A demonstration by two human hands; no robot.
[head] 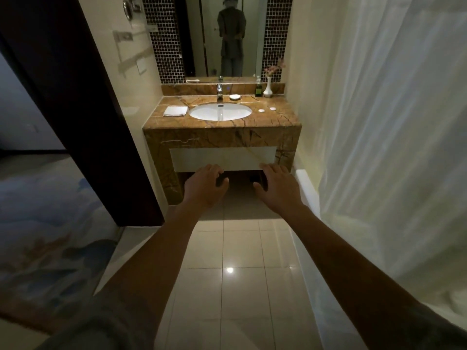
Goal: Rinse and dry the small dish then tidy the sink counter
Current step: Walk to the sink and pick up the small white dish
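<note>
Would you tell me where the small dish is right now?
The small dish sits at the back of the counter, just right of the tap, behind the basin.

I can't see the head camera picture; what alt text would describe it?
Two empty hands, left hand and right hand, reach forward toward a brown marble sink counter not yet within touch. On it sit a white basin, faucet, small dish, folded white cloth and a vase of flowers, below a mirror.

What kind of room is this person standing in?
A bathroom, probably in a hotel: a marble vanity counter holds an oval sink under a wall mirror, with a folded white towel and a shower curtain alongside.
</note>
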